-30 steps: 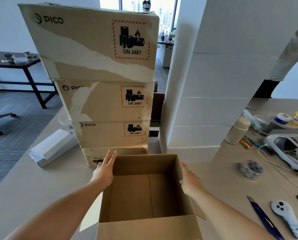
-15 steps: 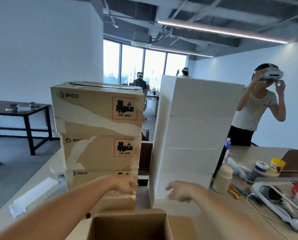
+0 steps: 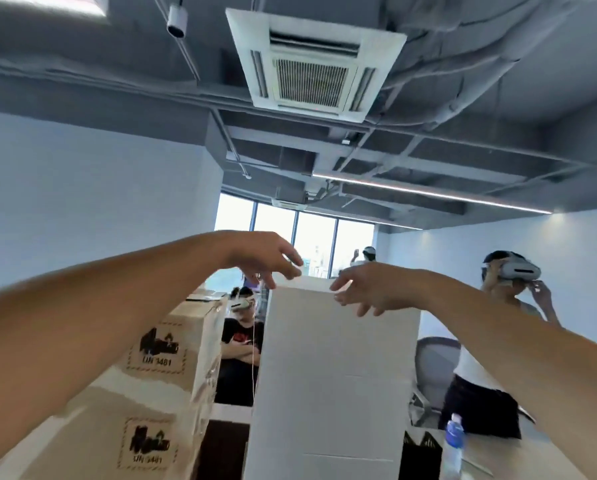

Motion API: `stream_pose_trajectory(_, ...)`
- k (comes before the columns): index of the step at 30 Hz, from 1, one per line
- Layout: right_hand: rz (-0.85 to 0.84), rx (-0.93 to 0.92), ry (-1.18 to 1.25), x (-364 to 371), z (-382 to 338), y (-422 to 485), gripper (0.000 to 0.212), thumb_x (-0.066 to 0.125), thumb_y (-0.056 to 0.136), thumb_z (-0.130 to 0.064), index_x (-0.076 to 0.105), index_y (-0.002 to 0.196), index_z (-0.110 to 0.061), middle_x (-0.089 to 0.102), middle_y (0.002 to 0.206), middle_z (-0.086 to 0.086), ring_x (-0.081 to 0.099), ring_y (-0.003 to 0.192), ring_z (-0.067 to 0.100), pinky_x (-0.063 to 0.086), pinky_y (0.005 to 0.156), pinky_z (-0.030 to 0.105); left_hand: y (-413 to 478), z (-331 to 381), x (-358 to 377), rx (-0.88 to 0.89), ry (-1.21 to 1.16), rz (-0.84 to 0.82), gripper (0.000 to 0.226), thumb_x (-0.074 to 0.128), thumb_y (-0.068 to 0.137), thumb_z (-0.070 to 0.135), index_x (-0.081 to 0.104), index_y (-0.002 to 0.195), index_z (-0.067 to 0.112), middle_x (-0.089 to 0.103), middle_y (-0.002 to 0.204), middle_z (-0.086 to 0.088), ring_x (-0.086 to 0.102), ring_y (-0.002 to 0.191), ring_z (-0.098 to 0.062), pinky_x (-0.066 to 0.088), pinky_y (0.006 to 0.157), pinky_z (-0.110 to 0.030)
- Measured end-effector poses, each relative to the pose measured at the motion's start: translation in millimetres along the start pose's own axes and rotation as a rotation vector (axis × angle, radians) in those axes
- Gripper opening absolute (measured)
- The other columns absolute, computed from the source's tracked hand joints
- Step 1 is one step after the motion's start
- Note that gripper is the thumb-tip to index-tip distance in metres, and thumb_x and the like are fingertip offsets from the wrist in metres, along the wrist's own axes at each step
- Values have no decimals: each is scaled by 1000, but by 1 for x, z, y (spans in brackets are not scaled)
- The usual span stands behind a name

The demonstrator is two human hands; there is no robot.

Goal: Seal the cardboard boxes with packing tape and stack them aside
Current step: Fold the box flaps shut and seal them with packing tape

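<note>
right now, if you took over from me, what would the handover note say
Left hand: open, empty, fingertips at the top edge of the tall stack of white cardboard boxes.
Right hand: open, empty, at the same edge.
Stack of brown cardboard boxes with UN 3481 labels stands left of it.
Done: both stacks standing.
Left: cannot tell; packing tape is out of view.

Evenly lit office, wide-angle view.
We note blown-out windows (image 3: 276, 223), a glowing ceiling strip light (image 3: 428, 195), motion-blurred box labels (image 3: 159, 348) and curved lines toward edges.
</note>
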State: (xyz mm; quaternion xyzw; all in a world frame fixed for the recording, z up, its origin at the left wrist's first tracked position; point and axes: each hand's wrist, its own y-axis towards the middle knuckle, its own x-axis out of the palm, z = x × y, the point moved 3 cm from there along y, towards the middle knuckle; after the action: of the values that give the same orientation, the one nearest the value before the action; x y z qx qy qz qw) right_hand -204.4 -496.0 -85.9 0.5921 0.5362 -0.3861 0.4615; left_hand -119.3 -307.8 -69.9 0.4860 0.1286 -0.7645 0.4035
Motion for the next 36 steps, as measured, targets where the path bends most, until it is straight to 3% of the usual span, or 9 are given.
stream_pose_trajectory(2, 104, -27, -16, -27, 14, 6, 22, 58, 96, -39, 60, 114, -26, 67, 111, -4, 69, 84, 15, 52, 70, 29, 13, 14, -11, -21, -21, 79, 31, 66, 95, 31, 62, 125, 25, 70, 107, 5, 73, 90, -18, 58, 87, -37)
stream_pose_trajectory(7, 419, -38, -143, -55, 69, 36, 20, 55, 95, -41, 65, 103, -25, 64, 111, -3, 62, 94, 16, 51, 91, 39, 61, 27, -9, -25, -109, 435, 23, 69, 92, 24, 69, 114, 16, 72, 107, -3, 68, 81, -19, 51, 66, -25)
stream_pose_trajectory(11, 507, 35, -91, -46, 117, 69, 25, 50, 96, -43, 60, 110, -24, 63, 115, -1, 59, 97, 17, 47, 94, 39, 98, 13, 11, -94, -33, 709, 23, 68, 90, 30, 68, 111, 23, 65, 115, 0, 64, 81, -16, 49, 77, -26)
stream_pose_trajectory(15, 383, 161, -20, -31, 153, 99, 48, 48, 96, -49, 50, 134, -20, 48, 141, 6, 52, 120, 25, 43, 99, 37, 126, -7, 28, -213, 57, 597, 39, 67, 92, 34, 60, 126, 17, 63, 129, -5, 60, 106, -20, 44, 90, -27)
stream_pose_trajectory(19, 72, 342, -57, -21, 162, 108, 72, 41, 95, -61, 30, 151, -16, 31, 156, 8, 39, 136, 30, 35, 109, 40, 139, -18, 38, -420, 121, 364, 78, 66, 90, 51, 36, 149, 9, 38, 155, -10, 39, 140, -29, 34, 110, -34)
stream_pose_trajectory(21, -6, 420, 80, -18, 164, 110, 75, 42, 94, -63, 27, 152, -18, 34, 153, 10, 47, 130, 34, 41, 106, 45, 142, -22, 45, -531, 102, 212, 88, 61, 90, 58, 26, 154, 8, 28, 160, -10, 34, 144, -29, 31, 112, -36)
stream_pose_trajectory(25, -50, 451, 263, -13, 177, 122, 77, 50, 86, -69, 33, 147, -27, 58, 128, 16, 68, 100, 38, 56, 84, 48, 138, -17, 52, -626, 79, 43, 80, 44, 97, 60, 23, 155, 9, 22, 162, -12, 29, 146, -31, 27, 114, -38)
stream_pose_trajectory(31, 72, 378, 232, -12, 175, 121, 82, 57, 83, -69, 41, 145, -18, 52, 135, 9, 61, 111, 29, 50, 99, 43, 138, -24, 51, -588, 84, 226, 89, 62, 87, 60, 31, 151, 6, 36, 155, -12, 43, 136, -31, 37, 104, -37)
stream_pose_trajectory(36, 185, 319, 185, -14, 168, 102, 76, 58, 83, -68, 55, 134, -12, 57, 129, 7, 59, 110, 24, 47, 98, 34, 127, -31, 49, -512, 43, 377, 99, 75, 70, 69, 46, 141, 6, 51, 142, -11, 55, 120, -29, 47, 101, -38)
